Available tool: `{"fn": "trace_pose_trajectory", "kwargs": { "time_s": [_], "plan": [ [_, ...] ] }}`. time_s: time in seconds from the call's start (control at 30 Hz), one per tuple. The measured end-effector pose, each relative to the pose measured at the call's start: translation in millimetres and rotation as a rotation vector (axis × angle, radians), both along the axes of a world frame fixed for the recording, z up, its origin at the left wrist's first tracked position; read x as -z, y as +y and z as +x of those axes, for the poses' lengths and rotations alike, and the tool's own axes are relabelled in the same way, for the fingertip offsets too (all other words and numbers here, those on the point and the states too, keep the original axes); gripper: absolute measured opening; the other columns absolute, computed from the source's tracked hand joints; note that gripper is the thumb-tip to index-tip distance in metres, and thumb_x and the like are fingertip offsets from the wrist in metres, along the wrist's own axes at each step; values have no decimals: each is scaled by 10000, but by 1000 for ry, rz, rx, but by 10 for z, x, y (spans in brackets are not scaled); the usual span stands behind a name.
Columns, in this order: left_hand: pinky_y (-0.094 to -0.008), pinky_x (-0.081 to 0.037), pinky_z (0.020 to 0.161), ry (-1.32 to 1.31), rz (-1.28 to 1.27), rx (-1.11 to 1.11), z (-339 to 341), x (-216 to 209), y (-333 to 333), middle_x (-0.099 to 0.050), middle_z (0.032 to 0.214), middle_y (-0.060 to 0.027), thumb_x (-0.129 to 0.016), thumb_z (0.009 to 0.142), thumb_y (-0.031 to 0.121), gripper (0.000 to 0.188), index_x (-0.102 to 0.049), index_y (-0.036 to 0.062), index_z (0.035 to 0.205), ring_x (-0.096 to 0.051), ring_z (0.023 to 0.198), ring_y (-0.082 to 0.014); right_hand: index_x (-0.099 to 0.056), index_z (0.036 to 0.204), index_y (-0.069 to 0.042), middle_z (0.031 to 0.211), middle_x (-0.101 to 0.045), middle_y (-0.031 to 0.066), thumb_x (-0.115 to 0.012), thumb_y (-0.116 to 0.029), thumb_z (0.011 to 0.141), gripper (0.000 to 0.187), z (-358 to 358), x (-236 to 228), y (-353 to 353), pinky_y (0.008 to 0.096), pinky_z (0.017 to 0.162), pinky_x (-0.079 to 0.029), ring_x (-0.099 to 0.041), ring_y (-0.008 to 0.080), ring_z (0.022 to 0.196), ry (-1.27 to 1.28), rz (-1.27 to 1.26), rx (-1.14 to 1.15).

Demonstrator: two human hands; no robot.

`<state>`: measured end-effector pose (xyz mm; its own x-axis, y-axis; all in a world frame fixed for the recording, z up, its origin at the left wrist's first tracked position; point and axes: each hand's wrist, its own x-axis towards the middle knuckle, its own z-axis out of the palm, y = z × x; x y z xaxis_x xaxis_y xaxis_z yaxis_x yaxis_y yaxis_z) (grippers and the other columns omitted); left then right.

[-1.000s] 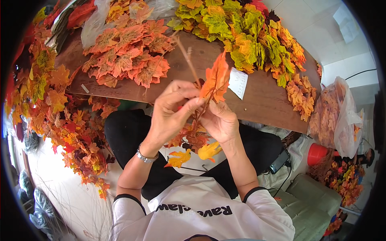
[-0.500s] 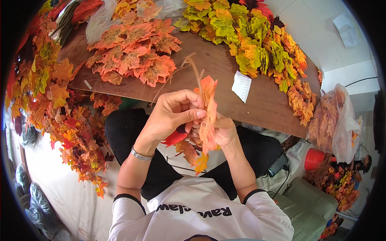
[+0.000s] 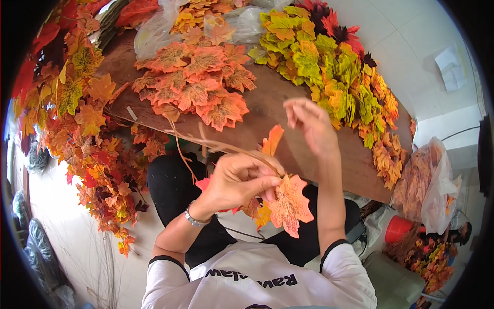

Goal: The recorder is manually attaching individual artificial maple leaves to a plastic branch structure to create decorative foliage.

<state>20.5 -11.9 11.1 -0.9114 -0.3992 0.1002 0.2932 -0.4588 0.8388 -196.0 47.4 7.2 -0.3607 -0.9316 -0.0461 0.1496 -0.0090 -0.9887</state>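
Observation:
My left hand [image 3: 242,180] is closed over my lap, pinching a brown twig [image 3: 221,147] at the base of an orange artificial maple leaf [image 3: 290,206]. The twig runs off to the left toward the table edge. A smaller orange leaf [image 3: 272,140] stands up above the hand, and red and yellow leaf parts show below it. My right hand [image 3: 313,126] is raised over the table with its fingers loosely bent and nothing visible in them. It is near the pile of yellow-green leaves [image 3: 337,98].
Coral-orange leaves [image 3: 198,85] lie stacked on the brown table [image 3: 278,110], with clear plastic bags [image 3: 154,36] behind. A dense leaf garland [image 3: 98,154] hangs at the left. On the right are a plastic bag of leaves [image 3: 422,180] and a red container [image 3: 397,228].
My right hand has let go of the leaf and moved up over the table. My left hand has shifted right and down with the twig, now more level. The white paper slip is hidden.

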Motion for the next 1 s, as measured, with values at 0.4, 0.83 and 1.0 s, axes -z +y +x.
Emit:
{"fn": "trace_pose_trajectory", "kwargs": {
  "time_s": [0.4,0.83,1.0],
  "plan": [
    [-248,-503,663,117,-449,78,68,120,-339,-656,838,-91,-617,779,26,86,-628,-15,854,-636,736,-155,-652,871,-35,718,-630,44,-613,-251,787,235,-883,-37,-2706,243,568,-450,-592,93,672,965,-7,-52],
    [-225,-492,566,49,-119,75,164,121,-425,-609,742,-78,-611,796,23,63,-605,-37,816,-596,649,-107,-682,725,-39,652,-627,132,-676,-208,673,176,-618,424,-3448,350,586,-471,-606,278,605,1540,-141,-59],
    [-205,-489,582,-10,84,130,43,86,-240,-605,766,-56,-616,808,56,80,-600,-20,824,-582,639,-81,-681,707,-35,648,-629,125,-663,-188,664,160,-634,446,-3415,336,570,-468,-599,258,575,1392,-175,-77]
  ]
}}
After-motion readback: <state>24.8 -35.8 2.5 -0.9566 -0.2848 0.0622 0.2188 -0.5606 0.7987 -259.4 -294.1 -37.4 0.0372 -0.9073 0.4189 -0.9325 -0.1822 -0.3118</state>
